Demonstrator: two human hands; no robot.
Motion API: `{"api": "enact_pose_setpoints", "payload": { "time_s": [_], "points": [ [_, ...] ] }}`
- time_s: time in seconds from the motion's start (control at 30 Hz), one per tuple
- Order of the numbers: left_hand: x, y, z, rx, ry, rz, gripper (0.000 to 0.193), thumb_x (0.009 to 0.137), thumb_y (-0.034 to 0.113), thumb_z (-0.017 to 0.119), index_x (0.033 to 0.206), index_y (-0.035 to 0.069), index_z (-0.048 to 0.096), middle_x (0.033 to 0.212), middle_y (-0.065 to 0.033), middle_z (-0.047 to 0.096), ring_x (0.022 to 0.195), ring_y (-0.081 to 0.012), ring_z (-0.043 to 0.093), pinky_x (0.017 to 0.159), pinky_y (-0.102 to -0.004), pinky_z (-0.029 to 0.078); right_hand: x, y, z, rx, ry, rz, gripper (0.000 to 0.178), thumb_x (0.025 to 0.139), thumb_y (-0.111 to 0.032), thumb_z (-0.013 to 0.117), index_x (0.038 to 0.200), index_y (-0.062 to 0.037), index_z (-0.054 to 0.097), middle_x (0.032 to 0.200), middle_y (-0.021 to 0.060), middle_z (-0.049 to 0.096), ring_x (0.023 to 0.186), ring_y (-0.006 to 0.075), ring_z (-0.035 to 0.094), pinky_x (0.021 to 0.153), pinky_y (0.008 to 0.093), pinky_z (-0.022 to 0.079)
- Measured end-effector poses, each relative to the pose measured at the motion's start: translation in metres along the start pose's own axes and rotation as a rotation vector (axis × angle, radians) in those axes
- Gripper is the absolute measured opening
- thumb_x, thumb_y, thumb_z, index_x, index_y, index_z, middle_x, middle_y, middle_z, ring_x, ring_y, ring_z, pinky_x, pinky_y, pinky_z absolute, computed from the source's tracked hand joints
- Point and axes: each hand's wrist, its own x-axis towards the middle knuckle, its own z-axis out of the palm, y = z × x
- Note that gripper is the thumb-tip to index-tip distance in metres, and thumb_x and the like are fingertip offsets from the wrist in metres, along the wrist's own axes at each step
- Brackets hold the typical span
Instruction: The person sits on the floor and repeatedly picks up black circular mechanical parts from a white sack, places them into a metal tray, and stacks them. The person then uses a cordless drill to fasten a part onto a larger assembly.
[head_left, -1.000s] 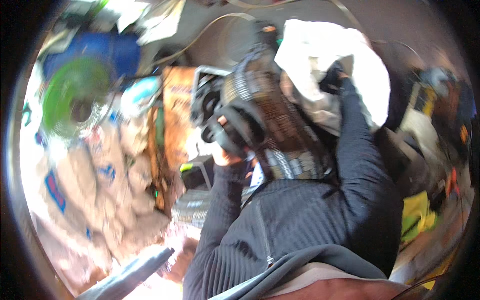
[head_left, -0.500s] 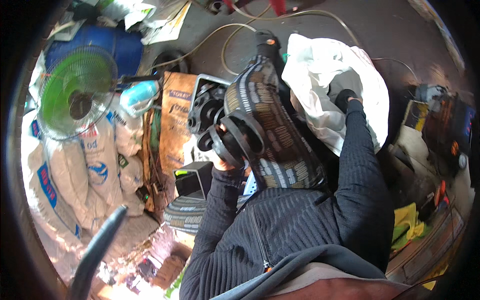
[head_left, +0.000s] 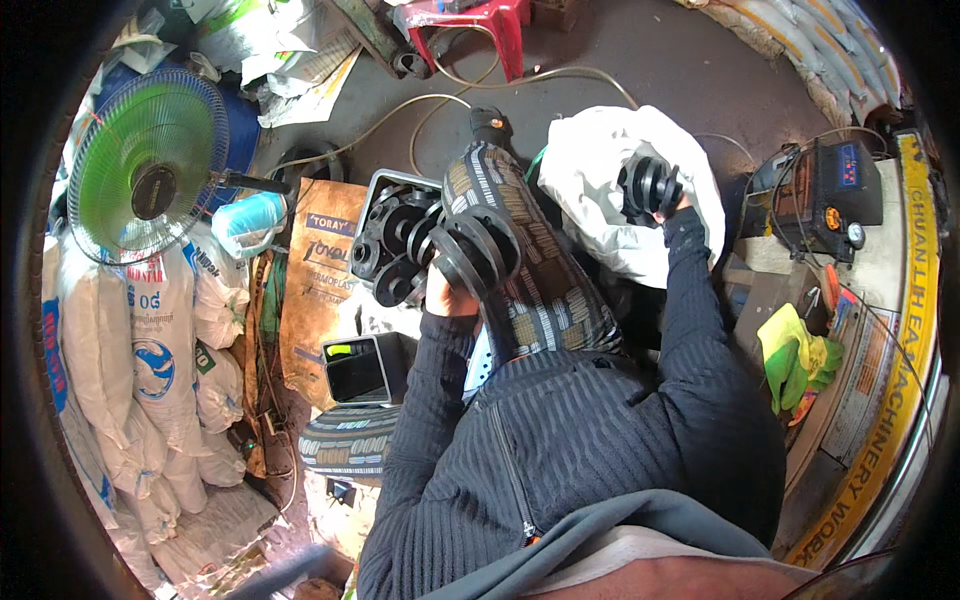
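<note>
My left hand [head_left: 452, 296] is closed around black flanged spool-shaped parts [head_left: 478, 250], held above my thigh beside a grey bin [head_left: 377, 186]. More of these black round parts [head_left: 392, 235] fill the bin. Over the mouth of a large white sack [head_left: 580, 150], my right hand [head_left: 678, 210] grips another cluster of black flanged spool-shaped parts [head_left: 648, 188]. Its fingers are partly hidden behind them. The sack stands open on the right of my outstretched leg, and its bottom is out of sight.
A green fan [head_left: 150, 190] stands at left, above filled white sacks [head_left: 160, 350]. A cardboard sheet [head_left: 325, 270] and a small black box [head_left: 362, 370] lie near the bin. Hoses [head_left: 560, 75] cross the floor by a red stool [head_left: 490, 25]. A battery-like black unit [head_left: 835, 195] sits at right.
My right hand has come up from inside the white sack to its mouth, with black flanged parts now showing in it. My left hand keeps its hold. The whole view has shifted.
</note>
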Motion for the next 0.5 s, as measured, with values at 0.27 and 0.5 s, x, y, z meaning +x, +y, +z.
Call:
{"api": "enact_pose_setpoints", "payload": {
  "time_s": [0.27, 0.5],
  "points": [
    [-0.038, 0.050, 0.106, 0.230, -0.110, 0.155, 0.058, 0.074, 0.023, 0.068, 0.122, 0.000, 0.045, 0.114, -0.0120, 0.056, 0.106, -0.0213, 0.054, 0.092, -0.0352, 0.043, -0.074, -0.090, 0.184, -0.063, -0.310, -0.225, 0.039, 0.086, -0.028, 0.051, 0.119, -0.0065, 0.051, 0.112, 0.0116, 0.056, 0.107, 0.0248, 0.053, 0.092, 0.0376, 0.043],
    [-0.085, 0.055, 0.080, 1.421, 0.182, 0.678, 0.059, 0.060, 0.009, 0.060, 0.118, 0.001, 0.049, 0.123, -0.0145, 0.049, 0.117, -0.0251, 0.045, 0.103, -0.0369, 0.030, -0.161, -0.044, 0.285, -0.549, -0.443, -0.456, 0.061, 0.073, -0.021, 0.073, 0.125, -0.0080, 0.045, 0.118, 0.0092, 0.057, 0.107, 0.0206, 0.056, 0.092, 0.0312, 0.043]
  ]
}}
